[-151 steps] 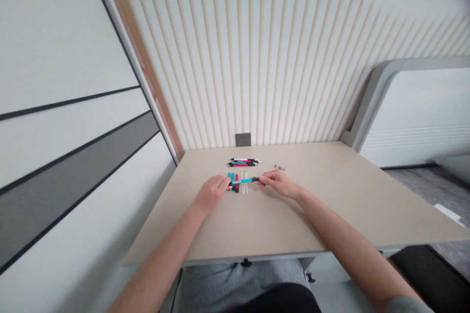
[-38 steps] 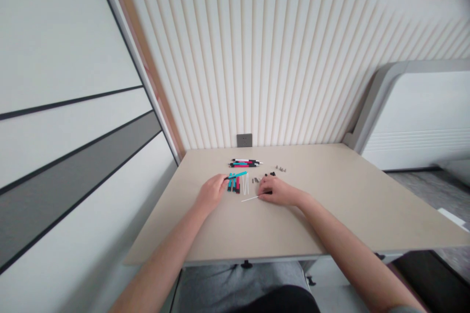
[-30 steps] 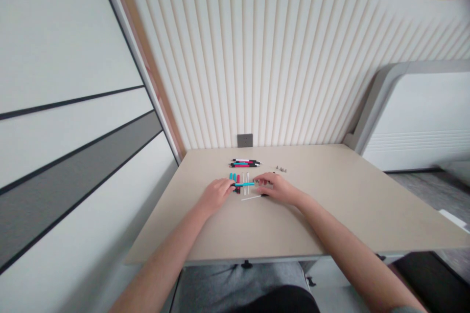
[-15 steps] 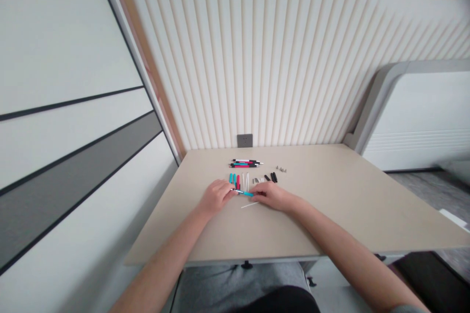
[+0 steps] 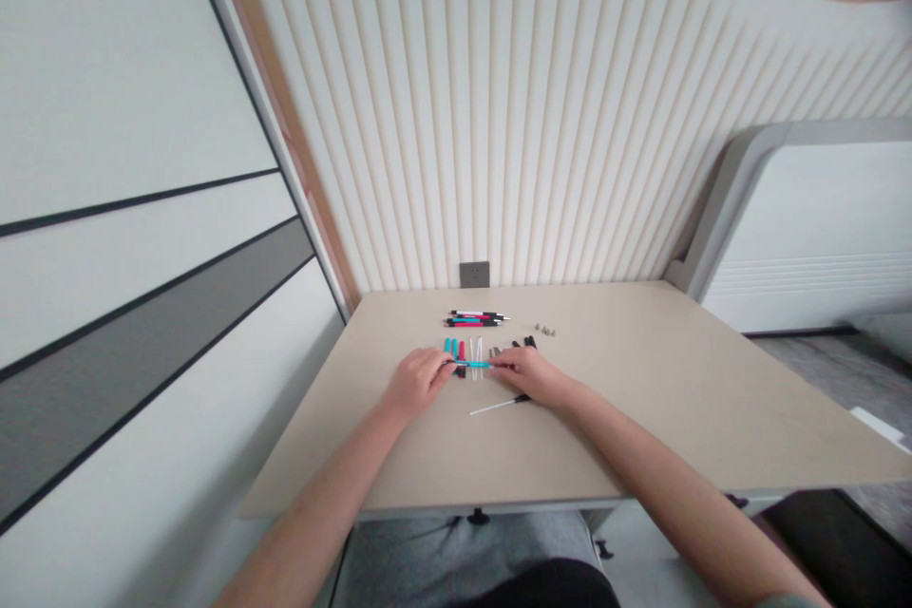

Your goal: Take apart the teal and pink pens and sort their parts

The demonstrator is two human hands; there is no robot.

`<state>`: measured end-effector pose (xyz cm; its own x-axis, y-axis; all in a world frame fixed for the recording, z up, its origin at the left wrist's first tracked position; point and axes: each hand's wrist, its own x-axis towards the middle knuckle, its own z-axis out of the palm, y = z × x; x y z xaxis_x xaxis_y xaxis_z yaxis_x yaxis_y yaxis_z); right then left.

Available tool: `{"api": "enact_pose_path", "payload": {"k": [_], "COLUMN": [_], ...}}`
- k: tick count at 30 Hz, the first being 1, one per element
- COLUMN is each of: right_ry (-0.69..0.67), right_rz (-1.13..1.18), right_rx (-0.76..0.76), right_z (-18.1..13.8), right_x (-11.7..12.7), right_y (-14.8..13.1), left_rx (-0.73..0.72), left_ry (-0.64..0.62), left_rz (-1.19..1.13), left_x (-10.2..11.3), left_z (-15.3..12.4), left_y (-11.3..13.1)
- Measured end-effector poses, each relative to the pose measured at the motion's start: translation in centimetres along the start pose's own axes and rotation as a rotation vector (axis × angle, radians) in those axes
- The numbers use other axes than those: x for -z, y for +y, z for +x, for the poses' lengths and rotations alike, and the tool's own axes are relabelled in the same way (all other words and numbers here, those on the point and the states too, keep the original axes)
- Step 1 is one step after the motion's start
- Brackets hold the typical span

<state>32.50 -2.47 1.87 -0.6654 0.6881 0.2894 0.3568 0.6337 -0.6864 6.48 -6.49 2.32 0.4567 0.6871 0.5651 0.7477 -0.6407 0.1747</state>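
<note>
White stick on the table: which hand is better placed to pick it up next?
Right, probably: the right hand sits just above the white stick, while the left hand is farther off at the other end of the teal pen. Both hands are on that pen, so the right would have to let go first.

We see a thin blue-green pen (image 5: 471,364) — it lies flat and sideways, with a dark end by our left hand — and it crosses over a row of small pen parts (image 5: 453,348) on the table.
</note>
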Motion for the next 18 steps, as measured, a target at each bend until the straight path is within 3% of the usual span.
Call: {"api": "enact_pose_path", "payload": {"k": [10,18], "right_ry": [0.210,0.318], "right_rz": [-0.068,-0.090], "right_rx": [-0.026,-0.177], "right_z": [0.1,0.0], "right_x": [1.2,1.0], "right_y": [1.6,2.4], "left_rx": [0.270,0.326], "left_ry": [0.232,0.264], "left_rz": [0.016,0.022], "left_x": [0.2,-0.2], "left_z": [-0.1,-0.1], "left_y": [-0.9,-1.7]}}
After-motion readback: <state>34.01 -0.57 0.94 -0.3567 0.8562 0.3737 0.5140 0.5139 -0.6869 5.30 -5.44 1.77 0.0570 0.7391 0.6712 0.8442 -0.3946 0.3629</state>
